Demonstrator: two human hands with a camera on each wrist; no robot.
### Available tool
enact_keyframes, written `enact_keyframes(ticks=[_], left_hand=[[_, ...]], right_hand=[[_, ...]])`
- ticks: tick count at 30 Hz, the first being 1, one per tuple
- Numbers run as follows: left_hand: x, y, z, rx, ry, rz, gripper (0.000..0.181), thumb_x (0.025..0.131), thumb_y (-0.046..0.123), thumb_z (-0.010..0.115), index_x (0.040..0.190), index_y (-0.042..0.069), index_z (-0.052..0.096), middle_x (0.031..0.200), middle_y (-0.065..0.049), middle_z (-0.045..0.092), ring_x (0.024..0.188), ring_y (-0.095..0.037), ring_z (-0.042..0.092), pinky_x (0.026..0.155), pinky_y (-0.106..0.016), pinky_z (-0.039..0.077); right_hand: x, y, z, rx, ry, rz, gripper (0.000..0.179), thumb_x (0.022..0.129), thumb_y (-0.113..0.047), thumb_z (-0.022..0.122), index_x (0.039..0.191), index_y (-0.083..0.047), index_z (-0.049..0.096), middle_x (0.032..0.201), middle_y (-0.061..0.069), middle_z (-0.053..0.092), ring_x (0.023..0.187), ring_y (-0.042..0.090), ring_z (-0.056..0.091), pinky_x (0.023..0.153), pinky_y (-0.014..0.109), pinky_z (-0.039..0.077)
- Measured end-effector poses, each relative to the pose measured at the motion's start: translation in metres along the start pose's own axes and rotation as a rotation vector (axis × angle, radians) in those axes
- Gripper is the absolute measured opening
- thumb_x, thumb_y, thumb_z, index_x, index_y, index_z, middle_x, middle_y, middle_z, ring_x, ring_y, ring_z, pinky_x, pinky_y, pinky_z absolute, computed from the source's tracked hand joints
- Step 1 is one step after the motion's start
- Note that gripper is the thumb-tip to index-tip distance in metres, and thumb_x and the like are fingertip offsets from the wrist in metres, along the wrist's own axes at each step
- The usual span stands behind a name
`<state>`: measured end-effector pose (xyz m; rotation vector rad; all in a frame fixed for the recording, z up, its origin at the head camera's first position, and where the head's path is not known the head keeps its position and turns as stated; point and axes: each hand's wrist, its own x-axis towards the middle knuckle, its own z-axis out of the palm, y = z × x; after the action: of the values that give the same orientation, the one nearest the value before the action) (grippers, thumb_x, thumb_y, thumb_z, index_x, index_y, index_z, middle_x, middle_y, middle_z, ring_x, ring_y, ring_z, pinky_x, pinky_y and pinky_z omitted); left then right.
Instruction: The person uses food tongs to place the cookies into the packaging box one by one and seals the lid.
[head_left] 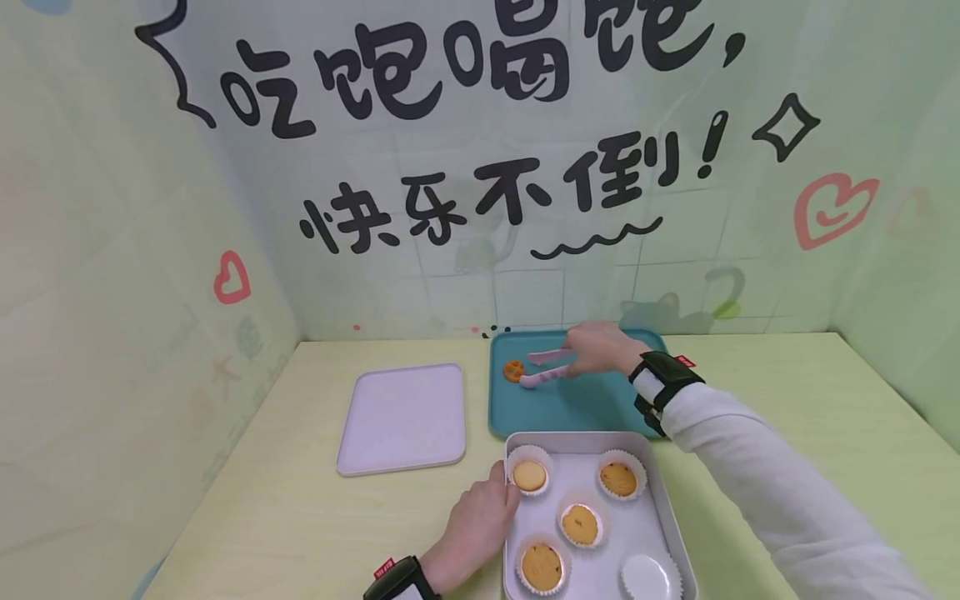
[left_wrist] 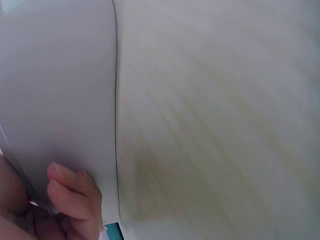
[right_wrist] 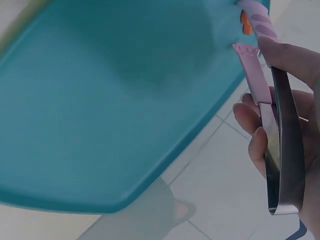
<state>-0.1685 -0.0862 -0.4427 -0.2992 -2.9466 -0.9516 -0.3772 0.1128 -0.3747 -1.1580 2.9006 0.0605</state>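
My right hand holds metal tongs with pink tips over the teal tray. Those tips stand apart, and a small brown pretzel lies beside them near the tray's left edge. In the right wrist view the pretzel is partly hidden behind one tip. With curled fingers, my left hand grips the left wall of a pale, deep baking pan. Inside the pan, several round cookies sit in white paper cups, while another paper cup at the front right has no cookie.
A flat pale lilac tray lies on the wooden table, left of the teal tray. The teal tray stands directly behind the pan, close to the printed backdrop. A side curtain borders the table on the left.
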Motion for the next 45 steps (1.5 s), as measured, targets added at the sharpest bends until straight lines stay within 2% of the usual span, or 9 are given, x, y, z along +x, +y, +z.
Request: enact_keyframes(ticks=[4,13,20,24,30,34,38,40,45], left_hand=[[0.0,0.0,0.0,0.008,0.004,0.008,0.03,0.09,0.015,0.042,0.107,-0.008,0.048,0.068,-0.015,0.055,0.061,-0.03,0.057,0.047,-0.044,0.041],[0.0,0.0,0.0,0.03,0.028,0.022,0.024,0.09,0.017,0.042,0.099,-0.004,0.049,0.064,-0.013,0.052,0.059,-0.032,0.056,0.045,-0.044,0.038],[-0.001,0.001,0.0,0.016,0.009,0.009,0.03,0.09,0.016,0.041,0.106,-0.007,0.048,0.068,-0.015,0.055,0.062,-0.033,0.057,0.047,-0.045,0.04],[-0.001,0.0,0.0,0.02,0.01,0.005,0.029,0.09,0.016,0.042,0.105,-0.007,0.049,0.067,-0.014,0.054,0.061,-0.032,0.057,0.046,-0.044,0.04],[-0.001,0.0,0.0,0.014,0.01,0.0,0.032,0.09,0.016,0.042,0.109,-0.008,0.048,0.07,-0.016,0.056,0.063,-0.033,0.058,0.048,-0.044,0.041],[-0.001,0.001,-0.001,0.008,0.001,-0.008,0.035,0.09,0.016,0.041,0.113,-0.01,0.047,0.073,-0.018,0.057,0.065,-0.034,0.058,0.05,-0.046,0.042],[0.0,0.002,-0.001,0.016,-0.003,-0.008,0.036,0.091,0.017,0.041,0.113,-0.011,0.047,0.075,-0.019,0.058,0.067,-0.035,0.059,0.051,-0.046,0.042],[0.0,0.002,-0.001,0.023,0.002,-0.004,0.036,0.091,0.017,0.041,0.113,-0.01,0.047,0.074,-0.019,0.057,0.066,-0.035,0.058,0.051,-0.047,0.042],[-0.001,0.001,-0.001,0.026,0.014,0.002,0.034,0.091,0.018,0.042,0.111,-0.009,0.048,0.072,-0.018,0.056,0.064,-0.036,0.057,0.05,-0.047,0.041]], right_hand=[[0.005,-0.005,0.001,0.041,-0.003,0.017,0.029,0.077,-0.038,0.068,0.069,-0.011,0.06,0.062,-0.001,0.04,0.057,0.014,0.038,0.048,0.028,0.026],[0.016,-0.013,0.0,0.063,-0.059,0.053,0.028,0.078,-0.037,0.067,0.075,-0.01,0.06,0.068,0.001,0.042,0.061,0.015,0.039,0.05,0.028,0.027],[0.02,-0.016,0.001,0.043,-0.04,0.027,0.024,0.079,-0.033,0.067,0.079,-0.009,0.063,0.069,0.0,0.045,0.061,0.015,0.04,0.051,0.028,0.029],[0.021,-0.018,0.002,0.05,-0.029,0.024,0.023,0.079,-0.031,0.067,0.078,-0.009,0.063,0.068,0.0,0.045,0.061,0.016,0.039,0.051,0.028,0.028],[0.02,-0.015,0.007,0.047,0.023,0.002,0.023,0.079,-0.031,0.068,0.076,-0.009,0.063,0.064,0.0,0.042,0.059,0.015,0.038,0.05,0.027,0.027],[0.015,-0.013,0.007,0.023,0.029,-0.002,0.022,0.079,-0.031,0.067,0.078,-0.009,0.064,0.064,0.0,0.043,0.059,0.015,0.037,0.049,0.027,0.026],[0.006,-0.011,0.002,0.008,0.033,0.006,0.03,0.08,-0.033,0.067,0.091,-0.006,0.068,0.069,0.0,0.046,0.061,0.015,0.042,0.05,0.027,0.032],[-0.002,-0.009,-0.001,0.004,0.053,-0.005,0.034,0.08,-0.034,0.067,0.097,-0.005,0.068,0.071,0.001,0.048,0.062,0.016,0.044,0.05,0.028,0.036],[-0.032,-0.002,-0.011,-0.024,0.137,-0.061,0.033,0.079,-0.033,0.069,0.099,-0.006,0.067,0.076,0.002,0.051,0.06,0.014,0.046,0.05,0.029,0.039]])
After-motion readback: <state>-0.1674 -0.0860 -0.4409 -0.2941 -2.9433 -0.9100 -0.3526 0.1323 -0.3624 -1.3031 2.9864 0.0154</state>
